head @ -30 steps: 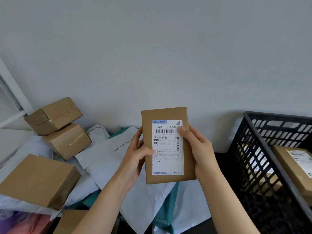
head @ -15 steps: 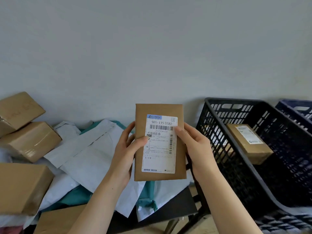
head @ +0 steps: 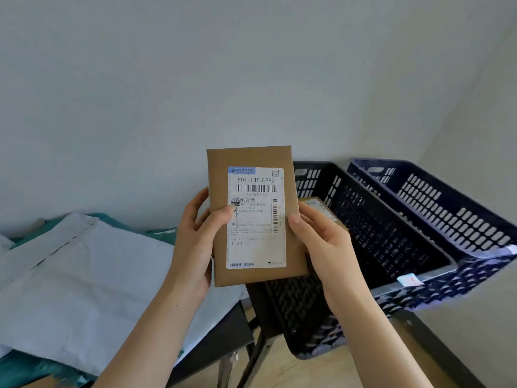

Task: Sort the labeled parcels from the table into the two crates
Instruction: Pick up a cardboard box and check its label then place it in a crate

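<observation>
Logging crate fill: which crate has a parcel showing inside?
The black crate: a brown box shows inside it, just past the right hand gripping the parcel. The blue crate beside it shows none.

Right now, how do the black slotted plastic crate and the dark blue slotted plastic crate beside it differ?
Colour: the black slotted plastic crate is black, the dark blue slotted plastic crate is navy.
Position: the black crate sits next to the table; the blue crate stands beyond it, to the right.
Contents: a brown labelled parcel lies in the black crate; the visible part of the blue crate's inside shows none.
Both are open-topped with slotted walls.
</observation>
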A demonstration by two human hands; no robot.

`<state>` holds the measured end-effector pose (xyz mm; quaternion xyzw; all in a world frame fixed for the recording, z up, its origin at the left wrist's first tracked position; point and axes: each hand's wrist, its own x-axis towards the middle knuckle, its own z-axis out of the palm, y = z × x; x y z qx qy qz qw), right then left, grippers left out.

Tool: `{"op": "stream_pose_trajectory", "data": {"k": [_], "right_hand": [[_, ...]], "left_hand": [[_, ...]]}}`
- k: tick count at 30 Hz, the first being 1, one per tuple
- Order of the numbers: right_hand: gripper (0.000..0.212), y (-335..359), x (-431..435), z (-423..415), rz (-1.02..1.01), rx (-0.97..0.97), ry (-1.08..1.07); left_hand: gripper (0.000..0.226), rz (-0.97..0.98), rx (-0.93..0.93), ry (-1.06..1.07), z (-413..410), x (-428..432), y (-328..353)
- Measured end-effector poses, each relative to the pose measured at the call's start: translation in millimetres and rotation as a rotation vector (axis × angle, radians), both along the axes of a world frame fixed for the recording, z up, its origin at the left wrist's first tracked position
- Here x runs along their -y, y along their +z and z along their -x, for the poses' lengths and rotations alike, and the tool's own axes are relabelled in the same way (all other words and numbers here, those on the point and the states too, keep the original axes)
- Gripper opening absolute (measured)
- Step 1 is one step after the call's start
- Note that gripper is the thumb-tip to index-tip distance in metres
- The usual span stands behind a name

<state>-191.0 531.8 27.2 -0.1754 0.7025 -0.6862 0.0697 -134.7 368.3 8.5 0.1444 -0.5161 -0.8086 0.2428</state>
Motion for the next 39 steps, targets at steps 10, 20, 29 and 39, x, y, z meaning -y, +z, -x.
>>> {"op": "stream_pose_trajectory", "data": {"k": [10,20,29,39], "right_hand": [[0.028,21.8,-98.8,53.5,0.063,-0.061,-0.134],[0.022,24.4,-244.7,154.8,0.142,-0.06,-0.218],[0.013,26.7,-342.7,245.9,0.173,-0.006,-0.301],[0.02,13.4,-392.2,331.0,0.112,0.056,-0.358]], "left_hand": [[0.06,0.077,-0.07,-0.128,66.3,-97.8,32.6],[0.059,0.246,-0.085,-0.232,169.9,-242.2,46.2],[0.066,0.296,-0.031,-0.249,263.8,-341.5,55.5],[0.029,0.305,0.026,-0.316,371.5,-393.7,40.1]]}}
